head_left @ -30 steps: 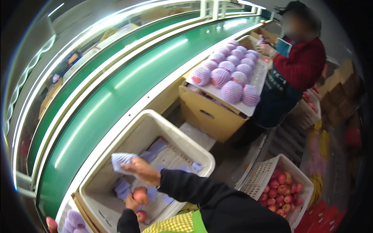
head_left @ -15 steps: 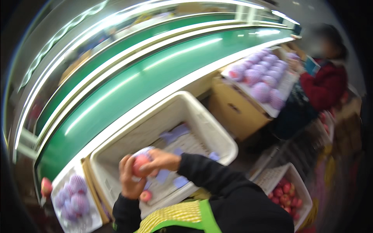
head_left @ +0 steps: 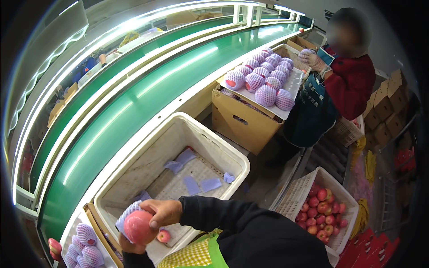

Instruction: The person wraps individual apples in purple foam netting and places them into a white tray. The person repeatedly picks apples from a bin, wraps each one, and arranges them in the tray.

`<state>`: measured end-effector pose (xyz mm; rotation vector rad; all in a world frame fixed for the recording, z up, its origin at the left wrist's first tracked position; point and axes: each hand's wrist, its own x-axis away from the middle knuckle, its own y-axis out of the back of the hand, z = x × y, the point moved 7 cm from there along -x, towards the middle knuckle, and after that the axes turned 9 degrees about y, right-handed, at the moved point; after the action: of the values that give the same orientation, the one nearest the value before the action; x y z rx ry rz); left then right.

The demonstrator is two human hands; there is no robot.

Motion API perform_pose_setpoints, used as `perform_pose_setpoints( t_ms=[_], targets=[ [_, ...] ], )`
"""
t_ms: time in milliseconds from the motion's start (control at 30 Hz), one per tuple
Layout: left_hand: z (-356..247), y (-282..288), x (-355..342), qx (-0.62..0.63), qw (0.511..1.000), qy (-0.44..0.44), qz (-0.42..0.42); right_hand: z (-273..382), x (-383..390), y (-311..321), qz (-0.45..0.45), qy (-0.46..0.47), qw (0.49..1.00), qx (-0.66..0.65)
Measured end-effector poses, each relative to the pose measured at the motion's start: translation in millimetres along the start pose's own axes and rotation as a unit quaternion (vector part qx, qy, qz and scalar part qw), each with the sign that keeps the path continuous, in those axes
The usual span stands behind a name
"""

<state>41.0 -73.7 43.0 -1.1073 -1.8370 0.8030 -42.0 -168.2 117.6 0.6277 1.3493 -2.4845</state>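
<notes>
Over the near left part of a white plastic crate (head_left: 210,136), both my hands hold a large red apple (head_left: 139,227). A purple foam net (head_left: 127,214) covers its far left side, leaving the red front bare. My right hand (head_left: 163,211) grips the apple from above, with the thumb across its skin. From below, my left hand (head_left: 130,245) supports it, its fingers largely hidden by the fruit. Another apple (head_left: 163,236) lies in the crate beside my hands, and scraps of purple paper (head_left: 191,185) are scattered over the crate floor.
A green conveyor belt (head_left: 134,105) curves along the far side. At lower left stands a tray of netted apples (head_left: 91,255); another netted batch (head_left: 265,95) tops a cardboard box (head_left: 237,120). A co-worker (head_left: 348,85) stands at right, near a crate of loose apples (head_left: 319,210).
My hands and the apple have shifted left and down in the view, and the bare red side now faces up more. The head view has turned, moving the surroundings leftward.
</notes>
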Motion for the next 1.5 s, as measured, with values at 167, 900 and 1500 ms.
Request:
perform_pose_setpoints(
  t_ms=[167, 900, 1500],
  targets=[
    [10, -2, 4, -0.317, 0.947, -0.012, -0.047, -13, 4, -6, 0.027, -0.033, 0.996, -0.076],
    [-13, -135, 55, -0.741, 0.472, -0.464, -0.112, 24, -6, 19, -0.204, 0.158, 0.876, 0.409],
    [-24, -35, 44, -0.129, 0.979, -0.126, -0.096, -5, -21, -31, 0.085, 0.154, 0.731, 0.660]
  ],
)
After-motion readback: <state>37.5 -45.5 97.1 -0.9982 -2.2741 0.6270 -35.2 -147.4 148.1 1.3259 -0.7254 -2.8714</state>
